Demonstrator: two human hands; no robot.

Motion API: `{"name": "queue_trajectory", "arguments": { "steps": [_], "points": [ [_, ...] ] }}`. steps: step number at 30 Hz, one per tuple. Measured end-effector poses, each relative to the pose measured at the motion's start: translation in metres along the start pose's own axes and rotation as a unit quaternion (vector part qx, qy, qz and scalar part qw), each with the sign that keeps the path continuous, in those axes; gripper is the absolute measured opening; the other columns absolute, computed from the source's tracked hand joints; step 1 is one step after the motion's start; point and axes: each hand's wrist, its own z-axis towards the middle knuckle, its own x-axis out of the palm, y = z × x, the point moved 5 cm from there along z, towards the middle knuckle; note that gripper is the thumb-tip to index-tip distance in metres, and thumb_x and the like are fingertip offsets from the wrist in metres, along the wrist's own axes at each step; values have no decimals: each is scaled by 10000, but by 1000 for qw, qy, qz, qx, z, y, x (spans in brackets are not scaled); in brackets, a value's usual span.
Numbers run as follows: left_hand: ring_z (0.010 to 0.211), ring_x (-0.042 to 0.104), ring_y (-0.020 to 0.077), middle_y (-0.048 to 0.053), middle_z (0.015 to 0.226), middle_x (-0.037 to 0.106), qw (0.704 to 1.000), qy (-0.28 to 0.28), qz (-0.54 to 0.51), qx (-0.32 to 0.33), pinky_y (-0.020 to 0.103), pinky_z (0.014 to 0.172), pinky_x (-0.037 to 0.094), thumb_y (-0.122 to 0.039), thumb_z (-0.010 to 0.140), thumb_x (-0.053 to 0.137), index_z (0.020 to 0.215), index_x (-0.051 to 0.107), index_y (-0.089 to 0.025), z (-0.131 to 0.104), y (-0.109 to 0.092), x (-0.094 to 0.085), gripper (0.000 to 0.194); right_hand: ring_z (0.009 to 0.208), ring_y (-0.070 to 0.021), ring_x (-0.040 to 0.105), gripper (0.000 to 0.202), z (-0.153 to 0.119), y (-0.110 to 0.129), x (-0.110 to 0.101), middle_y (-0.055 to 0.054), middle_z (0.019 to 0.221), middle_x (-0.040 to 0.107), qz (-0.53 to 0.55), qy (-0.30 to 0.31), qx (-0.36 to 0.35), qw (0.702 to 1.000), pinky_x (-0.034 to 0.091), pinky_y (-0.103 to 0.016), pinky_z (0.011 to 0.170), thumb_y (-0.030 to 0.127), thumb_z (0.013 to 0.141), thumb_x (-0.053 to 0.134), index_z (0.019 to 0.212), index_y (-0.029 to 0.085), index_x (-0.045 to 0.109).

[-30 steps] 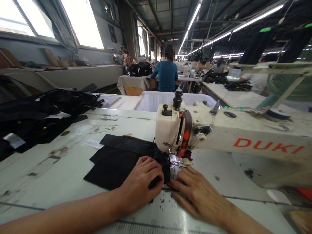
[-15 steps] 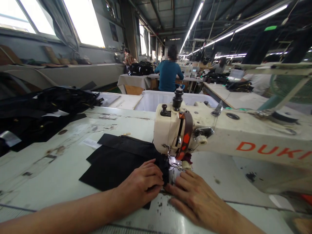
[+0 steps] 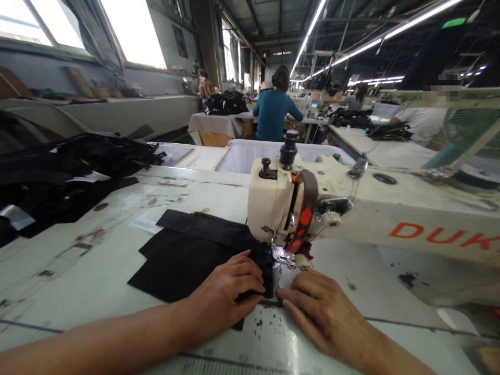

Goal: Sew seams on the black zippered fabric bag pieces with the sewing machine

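Perhaps black cloth [image 3: 183, 260] left of the sewing machine [image 3: 367, 208] would skew if the left hand [image 3: 226, 291], fingers half-curled atop it, slipped; the right hand [image 3: 324, 307], half-open, grips nothing visible.

Far past the left hand [image 3: 228, 286], the window [image 3: 133, 31] glares white. A tiny light [image 3: 279, 253] glows just beyond the right hand [image 3: 326, 312]. Between them, the surface [image 3: 287, 338] shines.
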Motion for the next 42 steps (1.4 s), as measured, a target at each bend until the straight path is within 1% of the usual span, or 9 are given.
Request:
{"name": "queue_trajectory", "arguments": {
  "steps": [8,13,17,19,22,24,32,38,42],
  "points": [
    [833,618,123,5,850,648,999,-29,-1,-29,365,1042,421,-59,816,590,816,598,-166,2,1,-1,107,809,-179,525,205,3,2,5,-28,886,584,-36,31,0,999,398,-343,748,235,976,428,1129,209,562],
    [928,593,160,20,884,653,994,-15,88,61,420,1073,381,-91,877,572,875,631,-170,0,-11,0,99,816,-185,521,211,5,4,10,-19,885,579,-64,79,-7,995,390,-357,763,293,989,418,1120,222,566],
    [952,579,185,45,894,659,979,-10,166,115,487,1103,326,-47,903,510,960,632,-141,-3,-17,3,164,835,-185,525,246,5,6,10,-14,875,585,-78,78,-23,994,389,-348,787,337,987,436,1155,204,557],
    [975,569,199,66,914,656,978,12,171,121,473,1073,364,-44,915,486,962,630,-124,-3,-18,5,171,827,-182,526,262,5,5,10,-10,868,587,-83,75,-27,993,389,-342,783,343,985,443,1180,202,547],
    [932,577,182,63,887,648,987,20,124,100,341,927,485,-94,922,509,889,644,-132,-1,-16,5,143,822,-178,530,247,5,5,9,-7,860,589,-79,73,-28,994,389,-333,778,333,981,454,1173,211,551],
    [881,582,163,47,857,648,993,8,89,82,289,851,504,-133,921,534,870,657,-150,1,-14,2,134,821,-176,532,239,6,6,8,-9,858,591,-78,69,-31,994,388,-331,780,328,979,458,1165,214,556],
    [853,577,177,51,839,650,992,-12,89,85,318,825,494,-122,910,550,888,670,-149,3,-12,1,125,813,-175,523,228,7,7,6,-7,860,588,-67,75,-26,995,384,-327,757,325,984,442,1145,224,567],
    [862,585,153,31,846,651,999,15,25,41,282,846,480,-149,906,568,883,686,-175,0,-2,4,123,816,-172,538,224,5,8,6,-18,852,599,-60,64,-37,995,388,-325,773,317,984,440,1119,215,587],
    [854,598,151,20,852,662,999,33,1,2,274,838,485,-122,825,626,868,679,-180,3,0,1,90,832,-167,541,212,6,5,4,-19,882,603,-14,70,-15,997,389,-323,778,324,983,443,1076,224,604]
  ]
}}
